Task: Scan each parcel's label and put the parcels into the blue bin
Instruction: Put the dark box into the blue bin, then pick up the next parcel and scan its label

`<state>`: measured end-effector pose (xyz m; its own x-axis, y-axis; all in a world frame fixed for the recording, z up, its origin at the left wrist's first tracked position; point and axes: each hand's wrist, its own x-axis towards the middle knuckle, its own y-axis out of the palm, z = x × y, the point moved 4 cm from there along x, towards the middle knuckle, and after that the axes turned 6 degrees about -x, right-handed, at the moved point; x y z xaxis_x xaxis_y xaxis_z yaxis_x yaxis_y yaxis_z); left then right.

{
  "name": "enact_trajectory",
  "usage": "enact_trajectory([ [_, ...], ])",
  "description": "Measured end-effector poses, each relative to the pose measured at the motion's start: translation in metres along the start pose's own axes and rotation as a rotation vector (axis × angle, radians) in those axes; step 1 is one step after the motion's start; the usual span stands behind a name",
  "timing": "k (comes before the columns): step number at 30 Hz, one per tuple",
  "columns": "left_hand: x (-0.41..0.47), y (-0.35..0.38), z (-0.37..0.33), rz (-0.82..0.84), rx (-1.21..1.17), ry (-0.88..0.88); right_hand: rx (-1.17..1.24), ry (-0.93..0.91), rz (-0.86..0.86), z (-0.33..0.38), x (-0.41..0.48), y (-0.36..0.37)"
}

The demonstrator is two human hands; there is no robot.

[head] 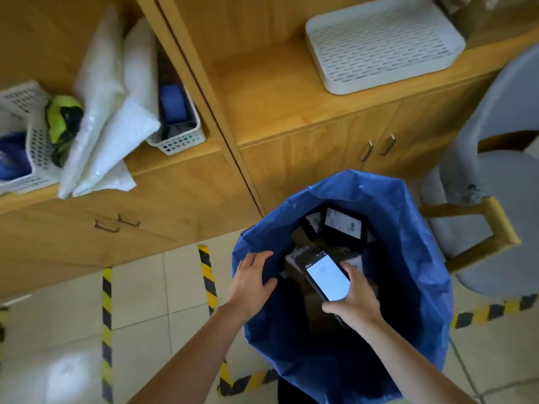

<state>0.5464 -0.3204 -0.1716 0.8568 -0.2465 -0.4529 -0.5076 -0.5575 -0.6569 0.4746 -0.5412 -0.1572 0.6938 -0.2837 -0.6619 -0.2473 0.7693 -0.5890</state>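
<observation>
A storeroom with wooden cabinets (pixel 291 118) along the far side and a pale tiled floor (pixel 145 301) marked with yellow-and-black tape (pixel 207 275), seen from above through the person's own eyes. A tall blue bin (pixel 408 258) lined with blue plastic stands on the floor directly under both hands. The left hand (pixel 250 278) grips the bin's near-left rim, fingers curled over the edge and thumb inside. Just to its right, the right hand (pixel 358 298) holds a handheld scanner (pixel 326 275) over the bin's mouth, fingers wrapped round its sides, its white screen lit and facing up. Below and beyond the right hand, inside the bin, lie several parcels; the clearest is a black parcel (pixel 344 225) with a white label facing up. Far beyond the left hand, white padded bags (pixel 110 112) lean on a cabinet ledge between white baskets (pixel 180 141). Beyond the right hand a white slotted tray (pixel 382 42) sits on a shelf, and a grey chair (pixel 507 170) stands to its right.
</observation>
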Motion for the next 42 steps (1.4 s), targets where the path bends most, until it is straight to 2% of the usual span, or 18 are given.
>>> enact_trajectory([
  [9, -0.172, -0.112, 0.076, -0.344, -0.190, -0.134, -0.160, -0.366, 0.042, 0.108, -0.120, 0.062],
  [14, -0.328, -0.159, 0.151, -0.589, -0.231, -0.261, -0.257, -0.587, 0.113, 0.164, -0.220, 0.142],
  [18, -0.485, -0.167, 0.213, -0.791, -0.246, -0.383, -0.362, -0.769, 0.266, 0.196, -0.330, 0.236],
  [25, -0.756, -0.126, 0.297, -1.144, -0.349, -0.720, -0.594, -1.056, 0.589, 0.214, -0.530, 0.410],
  [29, -0.867, -0.085, 0.316, -1.353, -0.445, -0.924, -0.748, -1.177, 0.748, 0.210, -0.612, 0.481],
  [35, -0.949, -0.016, 0.322, -1.529, -0.529, -1.198, -0.937, -1.321, 0.937, 0.193, -0.689, 0.548],
  [40, -0.979, 0.035, 0.326, -1.498, -0.524, -1.592, -1.123, -1.435, 1.093, 0.172, -0.733, 0.582],
  [42, -0.988, 0.045, 0.332, -1.466, -0.556, -1.686, -1.148, -1.505, 1.128, 0.162, -0.750, 0.592],
])
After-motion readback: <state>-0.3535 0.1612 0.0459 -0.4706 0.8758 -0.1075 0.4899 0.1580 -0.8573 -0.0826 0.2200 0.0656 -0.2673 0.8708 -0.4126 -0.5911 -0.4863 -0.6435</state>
